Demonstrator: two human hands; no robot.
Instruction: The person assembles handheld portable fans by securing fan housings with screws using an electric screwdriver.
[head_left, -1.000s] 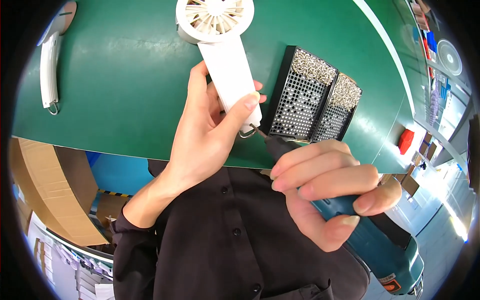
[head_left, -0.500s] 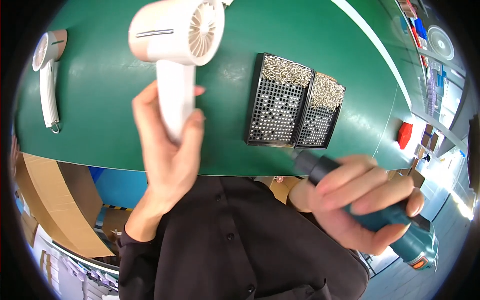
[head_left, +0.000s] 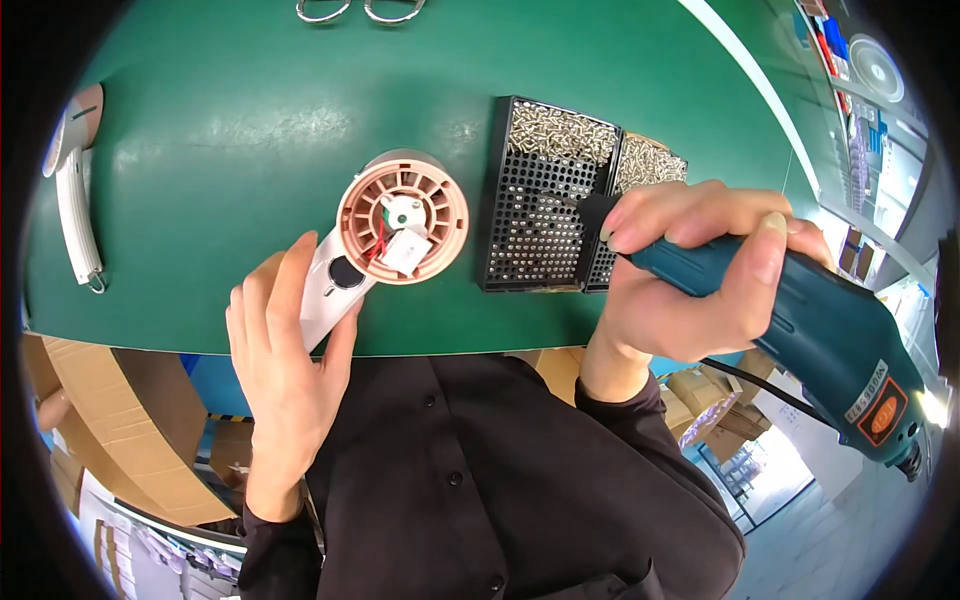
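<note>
The left hand point(head_left: 283, 350) is holding a white and pink handheld fan point(head_left: 403, 217) over the worktop point(head_left: 240, 200). Its grip is wrapping round the handle, fingers lying along the 10 o'clock side and thumb along the 4 o'clock side. The fan's long axis is running from between 7 and 8 o'clock at the handle to between 1 and 2 o'clock at the head, whose uncovered end is facing up and showing red wires point(head_left: 378, 241) and a white block point(head_left: 407, 253) inside.

The right hand point(head_left: 690, 315) is holding a teal power screwdriver point(head_left: 830, 320), its grip curling firmly round the front of the body. The screwdriver is pointing toward 10 o'clock, its black nose sitting over the screw tray point(head_left: 496, 200) in this view; the bit is looking blurred, so I cannot tell whether it is touching a screw.

The tray is lying at 3 o'clock from the fan's head, seemingly just beside it. The right hand is reaching over the tray's 4 o'clock side, while the left hand is sitting farther away, toward 8 o'clock. A second fan point(head_left: 75, 215) is lying well apart at 9 o'clock, its handle pointing toward 6 o'clock
</note>
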